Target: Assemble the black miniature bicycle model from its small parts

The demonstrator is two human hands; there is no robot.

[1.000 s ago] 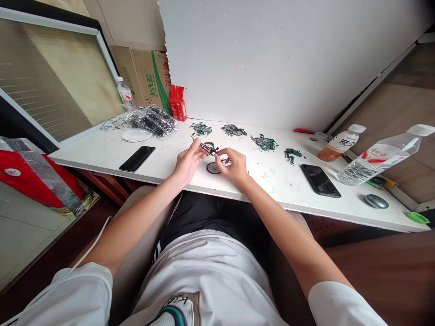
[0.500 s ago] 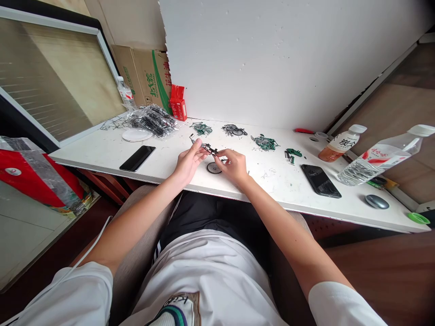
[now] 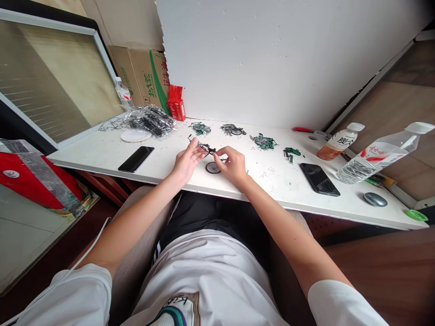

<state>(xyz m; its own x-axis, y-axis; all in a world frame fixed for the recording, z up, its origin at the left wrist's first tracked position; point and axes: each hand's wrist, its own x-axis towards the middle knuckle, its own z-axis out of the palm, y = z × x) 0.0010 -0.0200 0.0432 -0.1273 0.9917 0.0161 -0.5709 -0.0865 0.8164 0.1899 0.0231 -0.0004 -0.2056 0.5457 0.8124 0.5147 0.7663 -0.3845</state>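
Between my hands, just above the white table (image 3: 163, 168), is a small black model bicycle frame (image 3: 206, 148). My left hand (image 3: 186, 160) is closed on its left end, thumb on top. My right hand (image 3: 232, 164) pinches its right end between thumb and fingertips. A small spoked wheel (image 3: 213, 168) shows below the frame, partly behind my right fingers; whether it touches the table I cannot tell. Behind my hands lie a pile of green parts (image 3: 200, 128), a pile of black parts (image 3: 233, 130) and another green pile (image 3: 264, 141).
At the left are a phone (image 3: 136, 159), a clear bag of black parts (image 3: 152, 121) and a red box (image 3: 176, 103). On the right are small green pieces (image 3: 291, 152), a second phone (image 3: 318, 179), a tea bottle (image 3: 340, 144), a large water bottle (image 3: 384, 153) and a mouse (image 3: 375, 199).
The view has shifted slightly. Both hands keep their hold on the bicycle frame, with barely any movement of the fingers.
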